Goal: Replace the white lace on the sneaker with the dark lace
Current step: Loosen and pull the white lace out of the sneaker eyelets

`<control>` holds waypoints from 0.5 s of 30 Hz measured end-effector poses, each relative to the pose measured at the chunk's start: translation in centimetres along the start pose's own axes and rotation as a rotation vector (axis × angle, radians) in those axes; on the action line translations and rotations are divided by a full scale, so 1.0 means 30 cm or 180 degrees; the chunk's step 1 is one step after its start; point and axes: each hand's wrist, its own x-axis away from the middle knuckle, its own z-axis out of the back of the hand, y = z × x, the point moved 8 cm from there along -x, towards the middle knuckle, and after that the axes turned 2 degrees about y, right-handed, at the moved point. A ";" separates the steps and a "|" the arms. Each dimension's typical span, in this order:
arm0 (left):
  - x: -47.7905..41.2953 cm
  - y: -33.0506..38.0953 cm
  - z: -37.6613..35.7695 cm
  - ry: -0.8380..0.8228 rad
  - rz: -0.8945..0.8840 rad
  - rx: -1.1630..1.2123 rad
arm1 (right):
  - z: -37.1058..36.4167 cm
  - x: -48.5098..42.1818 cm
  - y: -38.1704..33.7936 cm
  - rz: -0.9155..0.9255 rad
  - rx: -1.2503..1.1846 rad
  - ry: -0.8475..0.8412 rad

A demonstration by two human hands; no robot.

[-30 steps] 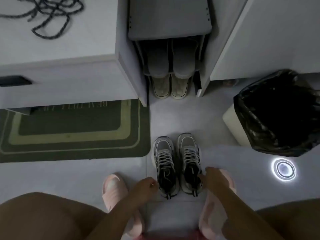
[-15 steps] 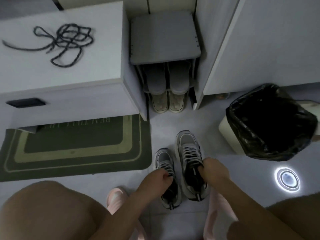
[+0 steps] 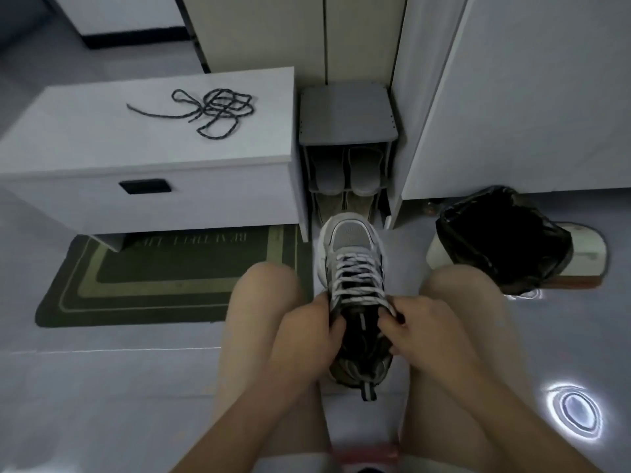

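Note:
A grey and black sneaker [image 3: 351, 240] with a white lace [image 3: 356, 276] is held up between my knees, toe pointing away. My left hand [image 3: 307, 331] grips its left side by the collar. My right hand [image 3: 415, 327] grips the right side, fingers curled at the top of the lacing. The dark lace [image 3: 213, 112] lies in a loose tangle on top of the white cabinet [image 3: 102, 131] at the far left, apart from both hands. The second sneaker is hidden from view.
A narrow shoe rack [image 3: 346, 114] with slippers stands beyond the sneaker. A green doormat [image 3: 164, 278] lies on the floor at left. A bin with a black bag [image 3: 505, 240] stands at right. A round light reflection [image 3: 575, 407] shows on the floor.
Both hands have taken one sneaker off the floor and lifted it up between my knees. The view has tilted up, so the cabinet top and dark lace sit lower in frame.

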 end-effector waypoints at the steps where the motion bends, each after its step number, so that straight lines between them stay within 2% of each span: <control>1: 0.016 0.011 0.016 0.0082 -0.0032 0.0007 | 0.012 0.015 -0.008 0.0036 -0.0065 0.0101; 7: 0.101 0.029 0.038 0.0184 -0.0136 0.0238 | 0.024 0.108 -0.031 0.0106 -0.0021 0.0246; 10: 0.113 0.008 0.038 0.0189 -0.0076 0.0315 | 0.012 0.130 -0.043 0.0095 -0.0171 0.0224; 15: 0.118 -0.011 0.066 0.0158 0.0043 0.0272 | 0.012 0.130 -0.070 0.0261 0.0052 0.0397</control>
